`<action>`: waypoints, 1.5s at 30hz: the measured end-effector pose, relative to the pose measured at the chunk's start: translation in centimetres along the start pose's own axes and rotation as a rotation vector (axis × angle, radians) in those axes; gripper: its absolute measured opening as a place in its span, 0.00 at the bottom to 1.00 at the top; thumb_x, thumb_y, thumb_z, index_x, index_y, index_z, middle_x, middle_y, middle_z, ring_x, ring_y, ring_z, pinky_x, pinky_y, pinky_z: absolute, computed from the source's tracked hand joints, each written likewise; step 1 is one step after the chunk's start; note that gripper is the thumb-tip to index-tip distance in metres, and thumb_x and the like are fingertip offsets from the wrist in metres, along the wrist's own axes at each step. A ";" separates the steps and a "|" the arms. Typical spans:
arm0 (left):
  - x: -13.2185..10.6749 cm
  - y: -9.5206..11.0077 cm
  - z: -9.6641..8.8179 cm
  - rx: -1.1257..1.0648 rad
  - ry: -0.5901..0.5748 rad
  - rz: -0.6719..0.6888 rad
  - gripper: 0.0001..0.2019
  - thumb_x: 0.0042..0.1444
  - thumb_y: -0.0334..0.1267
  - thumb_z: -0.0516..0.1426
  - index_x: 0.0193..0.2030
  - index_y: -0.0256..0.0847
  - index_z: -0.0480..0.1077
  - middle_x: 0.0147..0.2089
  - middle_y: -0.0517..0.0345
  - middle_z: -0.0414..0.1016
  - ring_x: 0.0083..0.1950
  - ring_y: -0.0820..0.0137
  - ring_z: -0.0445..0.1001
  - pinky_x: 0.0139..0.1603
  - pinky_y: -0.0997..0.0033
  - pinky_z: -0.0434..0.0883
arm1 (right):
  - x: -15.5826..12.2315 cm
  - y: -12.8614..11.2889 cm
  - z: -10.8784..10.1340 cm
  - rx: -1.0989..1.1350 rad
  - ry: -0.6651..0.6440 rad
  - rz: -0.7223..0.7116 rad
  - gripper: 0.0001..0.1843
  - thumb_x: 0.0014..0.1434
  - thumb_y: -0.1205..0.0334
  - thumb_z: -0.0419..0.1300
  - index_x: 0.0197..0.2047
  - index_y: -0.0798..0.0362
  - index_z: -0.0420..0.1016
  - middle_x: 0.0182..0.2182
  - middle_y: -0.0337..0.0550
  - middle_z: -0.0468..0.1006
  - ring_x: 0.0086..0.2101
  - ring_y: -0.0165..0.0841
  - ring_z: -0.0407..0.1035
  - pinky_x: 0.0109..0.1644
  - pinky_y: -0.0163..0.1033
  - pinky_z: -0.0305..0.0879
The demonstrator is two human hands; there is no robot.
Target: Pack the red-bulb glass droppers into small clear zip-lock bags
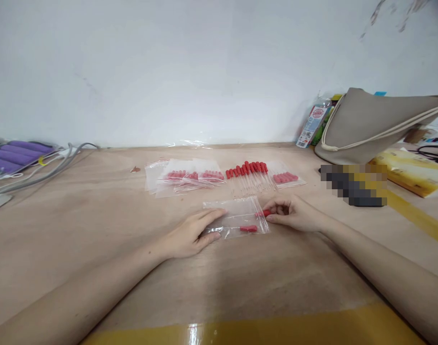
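Note:
A clear zip bag (236,219) lies flat on the table in front of me. My left hand (192,232) holds its left end, thumb and fingers lying along the plastic. Inside the bag, a thin-shafted tool's red handle (248,228) shows near the lower edge. At the zip end, my right hand (288,214) pinches the red handle (266,212) of a second such tool, whose slender shaft reaches left into the bag. Behind the bag lies a row of loose red-handled tools (252,168) with thin shafts. I cannot make out their tips.
Filled bags (186,177) overlap at back left; another filled bag (286,177) lies right of the loose tools. Farther right are a blurred dark object (355,187), a yellow packet (409,170), a grey drawstring bag (373,124) and a bottle (314,122). Cables (57,163) lie left.

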State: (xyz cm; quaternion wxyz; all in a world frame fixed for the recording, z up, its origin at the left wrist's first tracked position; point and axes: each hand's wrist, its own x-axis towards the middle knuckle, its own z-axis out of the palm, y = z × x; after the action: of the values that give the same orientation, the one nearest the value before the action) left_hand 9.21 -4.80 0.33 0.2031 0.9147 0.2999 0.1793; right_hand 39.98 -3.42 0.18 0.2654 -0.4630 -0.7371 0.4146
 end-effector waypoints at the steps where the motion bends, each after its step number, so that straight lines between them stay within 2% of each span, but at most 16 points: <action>1: 0.0 0.0 0.0 0.000 0.005 0.007 0.24 0.62 0.39 0.51 0.64 0.45 0.52 0.62 0.50 0.62 0.61 0.62 0.62 0.61 0.55 0.63 | 0.0 0.0 0.3 -0.002 0.009 -0.025 0.15 0.49 0.53 0.63 0.36 0.55 0.77 0.20 0.33 0.64 0.21 0.23 0.54 0.23 0.31 0.49; 4: 0.0 0.0 0.1 0.006 0.021 0.027 0.24 0.62 0.39 0.51 0.64 0.45 0.52 0.61 0.50 0.63 0.60 0.62 0.63 0.60 0.55 0.64 | 0.2 -0.2 1.4 0.033 0.023 -0.052 0.17 0.50 0.51 0.62 0.38 0.55 0.78 0.19 0.33 0.63 0.21 0.23 0.52 0.23 0.32 0.47; 9: 0.0 0.1 0.1 0.014 0.020 0.021 0.24 0.62 0.39 0.51 0.64 0.44 0.53 0.61 0.50 0.63 0.61 0.62 0.63 0.60 0.55 0.63 | 0.2 -0.6 2.0 0.131 -0.014 0.036 0.21 0.48 0.49 0.63 0.41 0.55 0.76 0.20 0.34 0.65 0.21 0.24 0.55 0.25 0.32 0.51; 15: 0.0 0.0 0.1 0.009 0.017 0.012 0.24 0.62 0.39 0.51 0.64 0.45 0.53 0.62 0.51 0.62 0.61 0.62 0.63 0.61 0.56 0.63 | 0.0 -1.5 1.9 0.052 -0.016 0.048 0.18 0.49 0.50 0.61 0.36 0.56 0.75 0.18 0.33 0.65 0.20 0.23 0.55 0.24 0.32 0.50; 21: 0.0 -0.2 0.2 0.024 0.020 0.015 0.24 0.62 0.39 0.51 0.64 0.44 0.53 0.62 0.51 0.63 0.61 0.63 0.63 0.61 0.56 0.63 | 0.0 -1.9 1.3 0.180 -0.151 0.131 0.23 0.55 0.42 0.54 0.36 0.56 0.70 0.15 0.31 0.63 0.16 0.22 0.53 0.20 0.30 0.46; 23: 0.0 -0.3 0.2 0.036 0.017 0.015 0.24 0.62 0.39 0.51 0.64 0.44 0.53 0.62 0.50 0.62 0.61 0.63 0.63 0.61 0.55 0.62 | 0.2 -1.6 1.0 0.223 -0.196 0.165 0.24 0.54 0.41 0.54 0.38 0.56 0.68 0.19 0.33 0.68 0.16 0.21 0.55 0.18 0.30 0.45; 26: 0.0 -0.2 0.2 0.046 0.027 0.012 0.24 0.61 0.39 0.52 0.64 0.43 0.52 0.63 0.49 0.60 0.63 0.62 0.60 0.62 0.55 0.61 | 0.4 -1.1 0.6 0.294 -0.204 0.201 0.26 0.51 0.40 0.56 0.42 0.53 0.65 0.31 0.39 0.76 0.15 0.20 0.59 0.16 0.30 0.44; 28: 0.0 -0.1 0.2 0.043 0.040 0.004 0.23 0.61 0.39 0.52 0.63 0.43 0.54 0.65 0.48 0.56 0.64 0.61 0.58 0.62 0.54 0.61 | 0.6 -0.8 0.4 0.276 -0.133 0.201 0.26 0.50 0.42 0.58 0.43 0.53 0.64 0.32 0.40 0.77 0.14 0.20 0.57 0.15 0.30 0.45; 30: 0.0 0.1 0.1 0.031 0.046 -0.006 0.20 0.60 0.39 0.53 0.59 0.43 0.57 0.65 0.46 0.55 0.64 0.60 0.59 0.62 0.54 0.61 | 1.1 -0.7 0.0 0.193 -0.002 0.187 0.23 0.50 0.45 0.59 0.42 0.54 0.66 0.28 0.39 0.77 0.14 0.20 0.57 0.17 0.30 0.49; 33: 0.1 0.4 0.0 -0.011 0.046 -0.008 0.14 0.59 0.37 0.53 0.52 0.41 0.61 0.63 0.45 0.57 0.62 0.60 0.61 0.60 0.55 0.62 | 2.5 -0.6 -0.9 0.012 0.238 0.129 0.15 0.50 0.52 0.60 0.35 0.55 0.71 0.26 0.41 0.77 0.21 0.26 0.65 0.24 0.32 0.58; 36: 0.3 0.4 0.0 -0.066 0.065 -0.005 0.09 0.59 0.37 0.54 0.45 0.40 0.62 0.60 0.44 0.61 0.61 0.61 0.63 0.59 0.55 0.64 | 4.9 -0.6 -1.7 -0.219 0.408 0.117 0.09 0.49 0.56 0.60 0.30 0.54 0.73 0.24 0.42 0.76 0.27 0.30 0.69 0.31 0.35 0.62; 40: 0.4 0.3 0.0 -0.118 0.074 -0.011 0.06 0.59 0.37 0.54 0.40 0.40 0.61 0.56 0.44 0.65 0.60 0.61 0.64 0.57 0.56 0.65 | 8.5 -1.3 -1.7 -0.425 0.510 0.190 0.07 0.47 0.60 0.60 0.31 0.54 0.74 0.27 0.42 0.77 0.31 0.32 0.70 0.36 0.35 0.62; 45: 0.1 0.3 0.0 -0.119 0.059 -0.006 0.05 0.61 0.38 0.51 0.41 0.40 0.62 0.56 0.45 0.65 0.60 0.63 0.64 0.58 0.59 0.64 | 11.4 -2.4 -0.7 -0.521 0.535 0.299 0.13 0.46 0.63 0.61 0.37 0.57 0.72 0.34 0.48 0.77 0.37 0.37 0.70 0.37 0.37 0.61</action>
State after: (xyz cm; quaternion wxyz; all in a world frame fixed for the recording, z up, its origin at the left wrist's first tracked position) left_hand 9.45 -4.94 0.55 0.2487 0.8944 0.2973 0.2231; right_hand 34.48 6.56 2.64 0.2584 -0.7085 -0.6469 0.1127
